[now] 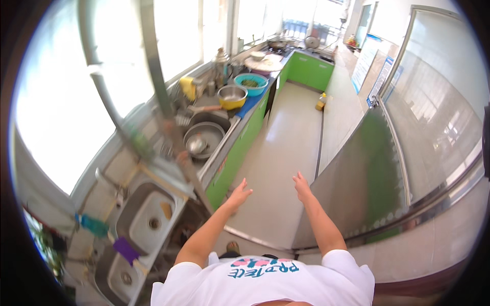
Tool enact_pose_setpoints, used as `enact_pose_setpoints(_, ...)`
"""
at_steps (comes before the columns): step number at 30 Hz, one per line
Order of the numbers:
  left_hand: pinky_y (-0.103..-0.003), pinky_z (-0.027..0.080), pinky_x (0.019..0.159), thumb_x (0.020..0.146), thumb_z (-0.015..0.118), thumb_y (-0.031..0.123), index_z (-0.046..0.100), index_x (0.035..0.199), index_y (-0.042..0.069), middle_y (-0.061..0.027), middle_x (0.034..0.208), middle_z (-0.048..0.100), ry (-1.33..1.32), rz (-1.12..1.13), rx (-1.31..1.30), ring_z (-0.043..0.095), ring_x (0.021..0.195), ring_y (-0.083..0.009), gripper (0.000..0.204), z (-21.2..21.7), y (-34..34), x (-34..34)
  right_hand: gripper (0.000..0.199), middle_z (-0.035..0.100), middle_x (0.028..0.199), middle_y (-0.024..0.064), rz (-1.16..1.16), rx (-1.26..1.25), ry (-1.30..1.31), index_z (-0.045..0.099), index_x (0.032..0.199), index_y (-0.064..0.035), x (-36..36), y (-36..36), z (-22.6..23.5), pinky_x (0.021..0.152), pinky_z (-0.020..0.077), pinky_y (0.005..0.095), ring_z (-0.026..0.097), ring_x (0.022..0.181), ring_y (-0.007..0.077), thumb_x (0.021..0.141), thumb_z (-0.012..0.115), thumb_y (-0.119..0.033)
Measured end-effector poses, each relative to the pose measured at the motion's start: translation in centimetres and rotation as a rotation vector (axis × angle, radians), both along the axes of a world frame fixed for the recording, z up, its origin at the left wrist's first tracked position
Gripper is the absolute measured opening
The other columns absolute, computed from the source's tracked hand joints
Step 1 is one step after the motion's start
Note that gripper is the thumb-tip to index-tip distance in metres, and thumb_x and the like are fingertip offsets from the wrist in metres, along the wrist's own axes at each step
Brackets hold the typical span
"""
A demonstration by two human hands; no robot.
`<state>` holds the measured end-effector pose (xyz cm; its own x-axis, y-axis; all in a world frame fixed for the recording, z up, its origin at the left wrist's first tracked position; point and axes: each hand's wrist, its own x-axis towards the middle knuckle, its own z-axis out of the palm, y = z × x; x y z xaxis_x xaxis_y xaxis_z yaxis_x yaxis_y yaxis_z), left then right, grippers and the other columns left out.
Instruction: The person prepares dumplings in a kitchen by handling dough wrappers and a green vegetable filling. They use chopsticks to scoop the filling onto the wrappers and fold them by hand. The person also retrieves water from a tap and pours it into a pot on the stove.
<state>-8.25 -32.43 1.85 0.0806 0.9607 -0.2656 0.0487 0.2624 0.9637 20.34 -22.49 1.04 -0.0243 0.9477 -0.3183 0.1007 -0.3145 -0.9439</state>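
Hands are held out empty, left hand (239, 194) and right hand (301, 185), each grip spread wide. Nearest is the green counter (236, 153) edge, just left. It looks hard and heavy, best touched along its flat top

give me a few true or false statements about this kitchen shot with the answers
1. Both hands are empty. True: the left hand and right hand are open, holding nothing.
2. The cabinets are red. False: they are green.
3. A blue bowl sits on the counter beyond a metal bowl. True.
4. The left hand grips the faucet. False: it is in the air, apart from the faucet.
5. The near sink is full of dishes. False: it is nearly bare; the pans lie further along.
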Motion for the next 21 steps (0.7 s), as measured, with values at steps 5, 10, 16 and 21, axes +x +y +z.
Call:
enact_pose_setpoints(5, -0.036, 0.023, 0.112, 0.091, 0.056, 0.016, 0.011, 0.151, 0.005, -0.0146, 0.153, 0.026, -0.042, -0.104, -0.049, 0.025, 0.141, -0.0239, 0.076, 0.2, 15.1, 1.5, 0.065, 0.018, 0.156, 0.0130, -0.117, -0.047, 0.099, 0.018, 0.149, -0.0045, 0.4, 8.9, -1.0, 0.111, 0.0232, 0.0424, 0.020, 0.143, 0.0263, 0.095, 0.049, -0.020)
enact_pose_setpoints(10, -0.036, 0.024, 0.112, 0.092, 0.055, 0.016, 0.007, 0.151, 0.006, -0.0128, 0.154, 0.026, -0.112, -0.202, -0.045, 0.026, 0.141, -0.0229, 0.077, -3.4, 29.0, 4.5, 0.061, 0.020, 0.156, 0.0095, -0.147, -0.064, 0.147, 0.020, 0.149, -0.0068, 2.4, 19.9, -3.4, 0.110, 0.0259, 0.0455, 0.023, 0.142, 0.0247, 0.096, 0.047, -0.019)
enact_pose_setpoints(16, -0.035, 0.025, 0.112, 0.093, 0.053, 0.015, 0.004, 0.151, 0.006, -0.0129, 0.154, 0.026, -0.089, -0.130, -0.093, 0.029, 0.139, -0.0230, 0.076, -2.4, 46.1, 6.9, 0.057, 0.024, 0.154, 0.0139, -0.081, -0.019, 0.273, 0.023, 0.148, -0.0054, 4.3, 39.0, -2.5, 0.110, 0.0285, 0.0430, 0.025, 0.141, 0.0254, 0.098, 0.045, -0.020)
enact_pose_setpoints(21, -0.038, 0.021, 0.113, 0.094, 0.051, 0.016, 0.004, 0.151, 0.006, -0.0097, 0.154, 0.027, -0.123, -0.050, -0.095, 0.028, 0.140, -0.0224, 0.074, 1.2, 59.1, 8.0, 0.054, 0.029, 0.151, 0.0150, 0.105, -0.039, 0.231, 0.026, 0.147, -0.0035, 3.6, 54.0, 1.0, 0.110, 0.0302, 0.0420, 0.028, 0.140, 0.0261, 0.099, 0.044, -0.021)
